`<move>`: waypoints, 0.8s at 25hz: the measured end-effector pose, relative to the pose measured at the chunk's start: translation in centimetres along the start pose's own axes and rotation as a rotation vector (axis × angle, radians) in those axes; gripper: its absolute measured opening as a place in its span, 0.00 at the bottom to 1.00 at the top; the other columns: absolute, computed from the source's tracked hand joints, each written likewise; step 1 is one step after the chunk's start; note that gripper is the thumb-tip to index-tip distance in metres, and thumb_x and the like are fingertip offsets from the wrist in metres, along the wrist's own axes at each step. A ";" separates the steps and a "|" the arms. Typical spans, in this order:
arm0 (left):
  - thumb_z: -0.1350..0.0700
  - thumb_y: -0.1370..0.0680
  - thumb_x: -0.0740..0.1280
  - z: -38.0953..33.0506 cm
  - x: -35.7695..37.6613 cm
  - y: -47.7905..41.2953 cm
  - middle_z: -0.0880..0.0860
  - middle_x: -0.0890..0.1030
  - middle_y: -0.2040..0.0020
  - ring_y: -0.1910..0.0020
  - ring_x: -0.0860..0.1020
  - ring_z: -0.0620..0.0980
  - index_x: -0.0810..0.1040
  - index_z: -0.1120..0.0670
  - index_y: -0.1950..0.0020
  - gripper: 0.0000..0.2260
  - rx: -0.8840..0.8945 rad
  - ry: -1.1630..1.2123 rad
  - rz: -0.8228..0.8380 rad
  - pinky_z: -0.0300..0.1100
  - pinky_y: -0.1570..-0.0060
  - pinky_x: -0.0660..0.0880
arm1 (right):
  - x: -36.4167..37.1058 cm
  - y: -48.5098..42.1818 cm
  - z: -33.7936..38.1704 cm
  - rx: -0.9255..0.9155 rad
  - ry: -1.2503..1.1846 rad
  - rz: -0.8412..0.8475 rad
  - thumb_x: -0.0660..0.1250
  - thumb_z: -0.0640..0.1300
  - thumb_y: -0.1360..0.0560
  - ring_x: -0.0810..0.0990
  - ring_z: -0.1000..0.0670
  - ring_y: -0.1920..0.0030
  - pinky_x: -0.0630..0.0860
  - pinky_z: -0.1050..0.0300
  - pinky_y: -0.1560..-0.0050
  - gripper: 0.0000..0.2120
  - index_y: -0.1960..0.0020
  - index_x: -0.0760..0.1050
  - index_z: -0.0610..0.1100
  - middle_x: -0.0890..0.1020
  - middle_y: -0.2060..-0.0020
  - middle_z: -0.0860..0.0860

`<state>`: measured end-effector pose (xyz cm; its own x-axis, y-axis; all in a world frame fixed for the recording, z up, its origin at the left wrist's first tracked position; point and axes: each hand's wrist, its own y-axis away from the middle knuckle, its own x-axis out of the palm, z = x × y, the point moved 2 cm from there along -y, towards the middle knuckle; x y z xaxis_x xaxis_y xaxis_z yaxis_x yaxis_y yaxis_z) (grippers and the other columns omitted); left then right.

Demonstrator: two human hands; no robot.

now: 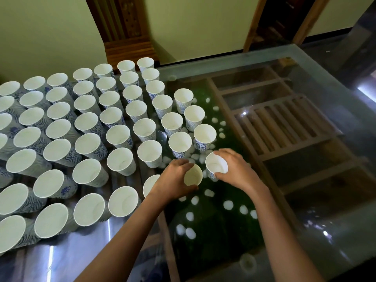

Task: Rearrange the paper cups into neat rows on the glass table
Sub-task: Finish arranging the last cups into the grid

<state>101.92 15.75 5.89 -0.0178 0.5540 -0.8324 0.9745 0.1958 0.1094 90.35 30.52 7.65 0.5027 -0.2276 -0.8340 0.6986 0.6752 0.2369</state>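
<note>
My left hand [173,180] grips one paper cup [193,177]; my right hand [237,169] grips another cup [216,164] just beside it. The rowed cups [89,123] stand left of both hands.

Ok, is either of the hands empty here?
No, the left hand grips a paper cup and the right hand grips a second cup.

head cam | high, facing forward-down | close over glass table [264,59]
</note>
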 end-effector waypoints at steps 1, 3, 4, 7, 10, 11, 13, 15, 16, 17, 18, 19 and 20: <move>0.51 0.35 0.76 0.1 -0.1 -0.4 0.58 0.73 0.35 0.37 0.70 0.57 0.73 0.58 0.35 0.31 0.002 0.009 -0.012 0.47 0.39 0.68 | -0.1 -0.4 0.0 0.003 -0.002 -0.003 0.72 0.42 0.30 0.64 0.49 0.32 0.67 0.53 0.37 0.32 0.30 0.64 0.47 0.65 0.31 0.51; 0.52 0.35 0.77 0.1 -0.3 -0.9 0.59 0.73 0.35 0.37 0.71 0.59 0.73 0.59 0.36 0.30 0.012 0.028 -0.033 0.47 0.39 0.67 | -0.3 -0.9 0.1 0.002 -0.010 -0.006 0.72 0.42 0.30 0.65 0.48 0.32 0.67 0.54 0.37 0.32 0.30 0.64 0.46 0.65 0.31 0.50; 0.52 0.35 0.77 0.1 -0.3 -1.1 0.59 0.73 0.35 0.37 0.70 0.58 0.73 0.59 0.36 0.30 0.017 0.034 -0.039 0.47 0.39 0.67 | -0.3 -1.1 0.1 0.000 -0.009 -0.005 0.72 0.42 0.30 0.64 0.48 0.32 0.67 0.54 0.37 0.32 0.30 0.64 0.47 0.65 0.30 0.50; 0.52 0.34 0.76 0.1 -0.5 -0.6 0.58 0.71 0.33 0.35 0.69 0.58 0.72 0.59 0.34 0.31 0.012 0.045 -0.061 0.46 0.37 0.65 | -0.1 -1.0 0.3 -0.002 0.018 0.002 0.72 0.44 0.30 0.63 0.48 0.31 0.66 0.53 0.35 0.33 0.29 0.63 0.47 0.64 0.30 0.51; 0.52 0.34 0.76 0.4 -0.9 1.0 0.59 0.71 0.33 0.35 0.69 0.58 0.72 0.59 0.35 0.31 0.000 0.066 -0.115 0.46 0.37 0.65 | 0.2 -0.2 1.4 -0.051 -0.021 -0.012 0.73 0.46 0.31 0.63 0.49 0.31 0.65 0.53 0.34 0.33 0.30 0.64 0.47 0.63 0.30 0.51; 0.52 0.34 0.76 0.7 -1.1 1.8 0.59 0.71 0.33 0.35 0.69 0.58 0.72 0.59 0.35 0.30 -0.011 0.074 -0.131 0.45 0.37 0.65 | 0.5 0.1 2.1 -0.090 -0.033 -0.014 0.73 0.46 0.32 0.63 0.50 0.30 0.65 0.53 0.34 0.33 0.30 0.64 0.47 0.64 0.30 0.52; 0.51 0.33 0.75 1.6 -1.6 3.8 0.58 0.71 0.33 0.34 0.68 0.56 0.72 0.58 0.35 0.29 -0.057 0.055 -0.151 0.45 0.35 0.64 | 1.6 0.8 4.0 -0.179 -0.051 0.006 0.73 0.47 0.32 0.63 0.51 0.31 0.64 0.55 0.34 0.32 0.31 0.65 0.49 0.66 0.31 0.52; 0.52 0.34 0.76 2.7 -2.5 6.4 0.59 0.73 0.35 0.36 0.71 0.58 0.74 0.59 0.37 0.29 -0.104 0.030 -0.198 0.46 0.36 0.67 | 3.4 1.6 6.2 -0.269 -0.083 0.070 0.73 0.48 0.31 0.65 0.52 0.32 0.62 0.59 0.36 0.31 0.31 0.66 0.50 0.66 0.31 0.53; 0.53 0.36 0.78 3.3 -2.8 7.7 0.61 0.75 0.38 0.39 0.73 0.60 0.76 0.61 0.39 0.29 -0.121 0.027 -0.227 0.48 0.38 0.69 | 4.4 2.0 7.3 -0.304 -0.087 0.113 0.73 0.48 0.31 0.64 0.52 0.32 0.61 0.61 0.37 0.31 0.31 0.65 0.51 0.65 0.31 0.53; 0.55 0.38 0.79 4.0 -3.1 9.0 0.62 0.77 0.41 0.43 0.75 0.62 0.77 0.62 0.41 0.28 -0.143 0.024 -0.256 0.49 0.41 0.70 | 5.4 2.2 8.2 -0.334 -0.081 0.150 0.72 0.48 0.31 0.63 0.53 0.32 0.60 0.63 0.38 0.32 0.30 0.65 0.51 0.65 0.30 0.53; 0.55 0.39 0.80 4.6 -3.3 10.3 0.63 0.77 0.42 0.44 0.76 0.63 0.78 0.62 0.42 0.28 -0.178 0.020 -0.276 0.50 0.43 0.71 | 6.3 2.4 9.1 -0.358 -0.070 0.174 0.72 0.48 0.31 0.63 0.52 0.31 0.60 0.63 0.37 0.32 0.30 0.64 0.51 0.64 0.30 0.53; 0.55 0.39 0.80 5.3 -3.6 11.4 0.63 0.77 0.42 0.44 0.76 0.63 0.78 0.62 0.42 0.28 -0.219 0.013 -0.286 0.51 0.44 0.72 | 6.9 2.4 9.7 -0.375 -0.061 0.186 0.72 0.48 0.31 0.63 0.52 0.31 0.60 0.62 0.35 0.32 0.30 0.64 0.50 0.64 0.29 0.52; 0.54 0.39 0.80 5.8 -3.7 12.2 0.63 0.77 0.42 0.43 0.76 0.63 0.78 0.61 0.42 0.29 -0.252 0.008 -0.294 0.51 0.43 0.72 | 7.4 2.4 10.2 -0.386 -0.052 0.193 0.73 0.48 0.31 0.63 0.50 0.31 0.61 0.59 0.34 0.33 0.30 0.64 0.49 0.64 0.29 0.51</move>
<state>115.15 11.38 7.17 -0.2905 0.4507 -0.8441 0.8420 0.5395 -0.0017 100.91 23.30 7.11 0.6374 -0.0994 -0.7641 0.3522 0.9196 0.1741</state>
